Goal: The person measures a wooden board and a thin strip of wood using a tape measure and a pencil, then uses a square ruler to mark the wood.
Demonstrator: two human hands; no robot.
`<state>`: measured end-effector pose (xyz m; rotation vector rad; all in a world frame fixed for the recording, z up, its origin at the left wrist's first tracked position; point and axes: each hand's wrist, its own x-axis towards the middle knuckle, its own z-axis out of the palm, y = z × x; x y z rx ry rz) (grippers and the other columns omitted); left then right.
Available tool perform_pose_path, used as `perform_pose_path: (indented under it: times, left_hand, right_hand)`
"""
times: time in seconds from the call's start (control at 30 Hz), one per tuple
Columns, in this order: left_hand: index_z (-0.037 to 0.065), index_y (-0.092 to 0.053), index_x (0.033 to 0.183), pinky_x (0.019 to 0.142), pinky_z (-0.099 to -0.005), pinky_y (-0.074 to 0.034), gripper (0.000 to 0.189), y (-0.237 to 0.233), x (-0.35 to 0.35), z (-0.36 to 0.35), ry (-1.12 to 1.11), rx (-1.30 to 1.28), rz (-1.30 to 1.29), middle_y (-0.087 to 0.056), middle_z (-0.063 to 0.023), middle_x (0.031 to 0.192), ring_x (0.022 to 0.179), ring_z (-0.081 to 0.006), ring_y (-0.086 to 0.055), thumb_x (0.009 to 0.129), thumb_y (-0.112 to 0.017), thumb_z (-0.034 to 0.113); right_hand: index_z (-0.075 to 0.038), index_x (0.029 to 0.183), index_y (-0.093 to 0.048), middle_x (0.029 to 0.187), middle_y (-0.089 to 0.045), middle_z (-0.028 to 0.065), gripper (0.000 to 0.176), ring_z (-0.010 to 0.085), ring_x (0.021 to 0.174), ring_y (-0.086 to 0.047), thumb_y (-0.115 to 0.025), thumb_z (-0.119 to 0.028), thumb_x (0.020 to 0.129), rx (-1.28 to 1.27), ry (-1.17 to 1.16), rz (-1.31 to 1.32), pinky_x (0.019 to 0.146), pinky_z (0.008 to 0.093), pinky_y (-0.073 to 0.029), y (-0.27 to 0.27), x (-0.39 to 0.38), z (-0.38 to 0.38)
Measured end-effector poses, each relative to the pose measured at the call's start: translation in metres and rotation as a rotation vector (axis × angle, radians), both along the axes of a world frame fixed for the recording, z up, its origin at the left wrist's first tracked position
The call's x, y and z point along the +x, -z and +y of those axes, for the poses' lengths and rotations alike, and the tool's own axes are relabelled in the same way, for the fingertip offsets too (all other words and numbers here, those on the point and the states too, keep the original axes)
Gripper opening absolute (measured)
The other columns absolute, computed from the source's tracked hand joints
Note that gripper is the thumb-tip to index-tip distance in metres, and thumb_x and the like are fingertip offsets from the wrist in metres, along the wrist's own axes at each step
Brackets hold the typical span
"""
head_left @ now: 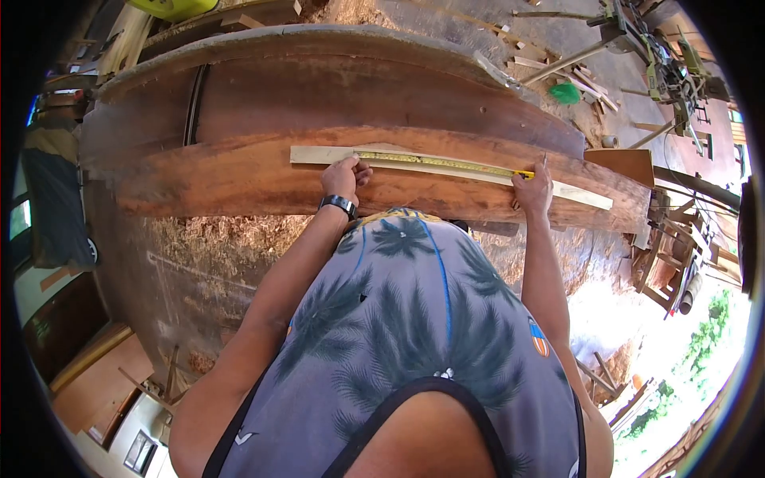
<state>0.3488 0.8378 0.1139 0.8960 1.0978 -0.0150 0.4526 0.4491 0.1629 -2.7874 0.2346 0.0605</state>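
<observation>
A pale wooden strip (578,193) lies lengthwise on a reddish-brown plank (231,179). Along the strip runs the yellow blade of a tape measure (434,163), pulled out between my two hands. My left hand (346,177), with a watch on the wrist, has its fingers closed at the blade's left end, near the strip's left part. My right hand (534,190) is closed around the tape measure's case, mostly hidden by the fingers. A thin pointed thing, perhaps a pencil, sticks up from the right fingers.
Behind the plank is a wide dark brown board (319,95) with a black bar across it. A green object (564,93) and wood offcuts lie on the floor at the back right. Wood scraps are piled at the right, and sawdust covers the floor below the plank.
</observation>
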Motion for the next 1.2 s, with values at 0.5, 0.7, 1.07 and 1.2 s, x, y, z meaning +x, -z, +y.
perform_pose_path:
  times: [0.5,0.7,1.07,1.2]
  left_hand:
    - [0.01,-0.064,0.104,0.063,-0.0288,-0.054,0.015,-0.005,-0.076,0.041,0.056,-0.249,-0.099,-0.072,-0.0053,0.089,0.082,-0.0175,-0.071,0.099,-0.059,0.024]
    - [0.01,-0.063,0.107,0.061,-0.0287,-0.057,0.02,-0.016,-0.057,0.018,0.192,-0.348,-0.102,-0.072,-0.0088,0.093,0.08,-0.0173,-0.07,0.099,-0.062,0.028]
    - [0.005,-0.065,0.103,0.058,-0.0272,-0.059,0.037,-0.056,-0.019,-0.097,0.802,-0.241,-0.084,-0.073,-0.0115,0.092,0.074,-0.0172,-0.07,0.103,-0.055,0.04]
    - [-0.001,-0.065,0.099,0.063,-0.0288,-0.06,0.025,-0.037,-0.052,-0.156,1.16,-0.34,-0.143,-0.073,-0.0136,0.092,0.073,-0.0182,-0.071,0.104,-0.057,0.023]
  right_hand:
    - [-0.004,0.092,-0.073,0.092,-0.071,0.0171,0.035,0.0327,0.086,-0.069,-0.086,-0.028,0.069,0.144,0.055,-0.097,0.078,0.0427,-0.054,0.001,-0.124,0.007]
    - [-0.006,0.093,-0.073,0.093,-0.071,0.0193,0.032,0.0363,0.089,-0.068,-0.08,-0.029,0.072,0.149,0.188,0.004,0.082,0.0457,-0.053,-0.02,-0.171,0.01]
    - [-0.004,0.096,-0.07,0.097,-0.066,0.0237,0.024,0.0408,0.095,-0.063,-0.068,-0.026,0.085,0.014,0.556,0.136,0.086,0.0496,-0.049,-0.03,-0.309,-0.019]
    - [-0.005,0.097,-0.071,0.097,-0.066,0.023,0.025,0.0406,0.095,-0.063,-0.068,-0.027,0.086,0.146,0.63,0.15,0.086,0.0498,-0.049,-0.018,-0.343,-0.019]
